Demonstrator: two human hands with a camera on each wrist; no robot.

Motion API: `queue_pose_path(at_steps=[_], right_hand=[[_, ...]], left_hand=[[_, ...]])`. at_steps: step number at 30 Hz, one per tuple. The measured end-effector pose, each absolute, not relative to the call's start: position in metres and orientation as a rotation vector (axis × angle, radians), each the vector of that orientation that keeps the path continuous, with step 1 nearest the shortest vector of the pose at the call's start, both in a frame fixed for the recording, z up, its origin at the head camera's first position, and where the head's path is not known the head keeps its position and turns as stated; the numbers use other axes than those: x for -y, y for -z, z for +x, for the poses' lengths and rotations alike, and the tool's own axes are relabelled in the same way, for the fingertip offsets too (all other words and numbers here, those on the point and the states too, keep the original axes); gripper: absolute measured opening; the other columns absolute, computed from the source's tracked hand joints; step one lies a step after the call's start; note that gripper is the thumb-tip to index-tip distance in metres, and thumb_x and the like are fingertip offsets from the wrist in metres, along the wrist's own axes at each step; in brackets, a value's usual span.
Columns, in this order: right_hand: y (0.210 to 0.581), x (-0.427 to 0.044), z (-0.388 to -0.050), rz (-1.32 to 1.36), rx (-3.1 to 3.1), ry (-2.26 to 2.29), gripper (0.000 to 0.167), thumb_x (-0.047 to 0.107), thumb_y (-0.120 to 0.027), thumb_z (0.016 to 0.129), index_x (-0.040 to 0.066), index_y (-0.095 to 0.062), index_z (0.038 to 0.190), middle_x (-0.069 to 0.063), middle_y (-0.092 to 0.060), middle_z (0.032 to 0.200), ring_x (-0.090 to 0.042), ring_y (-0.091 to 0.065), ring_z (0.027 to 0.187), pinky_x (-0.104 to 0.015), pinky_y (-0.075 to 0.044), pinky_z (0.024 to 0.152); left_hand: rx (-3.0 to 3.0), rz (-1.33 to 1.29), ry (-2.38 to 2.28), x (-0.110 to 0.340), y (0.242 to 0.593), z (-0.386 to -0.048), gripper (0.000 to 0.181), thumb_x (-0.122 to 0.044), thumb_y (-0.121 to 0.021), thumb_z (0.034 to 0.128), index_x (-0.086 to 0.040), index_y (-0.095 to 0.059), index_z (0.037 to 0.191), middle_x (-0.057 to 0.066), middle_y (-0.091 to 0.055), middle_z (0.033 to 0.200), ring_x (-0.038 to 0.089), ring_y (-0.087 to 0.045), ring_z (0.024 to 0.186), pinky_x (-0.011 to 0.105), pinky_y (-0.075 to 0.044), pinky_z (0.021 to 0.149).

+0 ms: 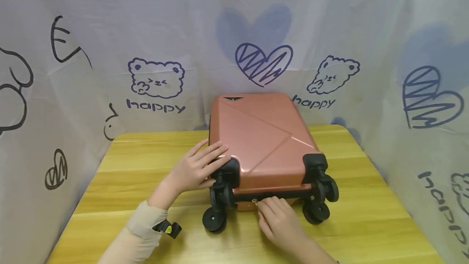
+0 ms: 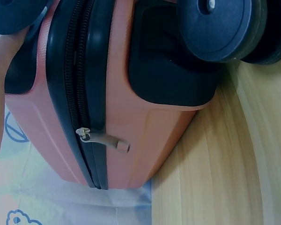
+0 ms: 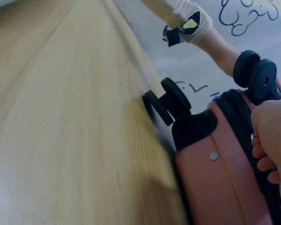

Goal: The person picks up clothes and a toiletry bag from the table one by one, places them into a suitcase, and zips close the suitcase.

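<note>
A rose-pink hard-shell suitcase [image 1: 267, 133] lies flat, its wheeled end facing me. My left hand [image 1: 196, 166] rests on its near left corner, fingers extended over the shell beside a black corner guard [image 1: 231, 171]. At the middle of the near end, my right hand [image 1: 280, 219] pinches a small metal zipper pull [image 1: 255, 202] on the black zipper band. The fingertips partly hide that pull. In the left wrist view, another zipper pull [image 2: 107, 140] hangs on the suitcase's side, where the zipper teeth [image 2: 76, 70] show. The right wrist view shows the right hand's curled fingers against the band.
Black double wheels [image 1: 214, 219] stick out from the suitcase's near corners, with more wheels [image 1: 318, 212] on the right. Beneath is a yellow wood-grain table [image 1: 146, 174]. White cloth [image 1: 205, 31] printed with hearts and bears hangs behind and at both sides.
</note>
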State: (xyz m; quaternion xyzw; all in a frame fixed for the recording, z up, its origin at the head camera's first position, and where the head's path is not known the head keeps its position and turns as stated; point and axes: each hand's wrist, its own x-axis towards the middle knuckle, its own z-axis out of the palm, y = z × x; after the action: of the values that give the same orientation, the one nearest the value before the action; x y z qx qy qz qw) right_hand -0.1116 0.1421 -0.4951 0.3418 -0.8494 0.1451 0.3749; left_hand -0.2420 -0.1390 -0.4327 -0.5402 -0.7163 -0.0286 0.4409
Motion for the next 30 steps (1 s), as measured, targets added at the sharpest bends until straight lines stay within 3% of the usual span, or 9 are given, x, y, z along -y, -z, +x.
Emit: queue_pose_path(at_steps=[16,25,30], right_hand=[[0.5,-0.127,-0.115,0.951,2.229,-0.388,0.021,0.016,-0.055,0.094,0.004,-0.068,0.105,-0.001,-0.063,0.095,-0.015,-0.057,0.084,-0.03,-0.048,0.07],[0.503,-0.098,-0.119,1.047,2.18,-0.311,0.021,0.019,-0.049,0.099,0.008,-0.066,0.103,0.0,-0.064,0.098,-0.015,-0.059,0.085,-0.026,-0.044,0.07],[0.501,-0.104,-0.12,1.029,2.128,-0.325,0.03,0.022,-0.043,0.102,0.009,-0.069,0.109,0.001,-0.066,0.098,-0.014,-0.06,0.085,-0.026,-0.042,0.069]], left_hand=[[1.816,-1.326,0.11,0.147,0.437,-0.247,0.076,-0.042,-0.07,0.0707,-0.011,-0.055,0.138,0.012,-0.059,0.138,0.03,-0.058,0.126,0.053,-0.044,0.105],[1.758,-1.334,0.12,0.136,0.438,-0.243,0.063,-0.053,-0.054,0.0877,-0.012,-0.058,0.135,0.01,-0.062,0.135,0.029,-0.059,0.124,0.051,-0.045,0.104],[1.799,-1.302,0.17,0.138,0.44,-0.243,0.068,-0.052,-0.06,0.079,-0.012,-0.058,0.135,0.01,-0.062,0.135,0.029,-0.059,0.124,0.053,-0.043,0.105]])
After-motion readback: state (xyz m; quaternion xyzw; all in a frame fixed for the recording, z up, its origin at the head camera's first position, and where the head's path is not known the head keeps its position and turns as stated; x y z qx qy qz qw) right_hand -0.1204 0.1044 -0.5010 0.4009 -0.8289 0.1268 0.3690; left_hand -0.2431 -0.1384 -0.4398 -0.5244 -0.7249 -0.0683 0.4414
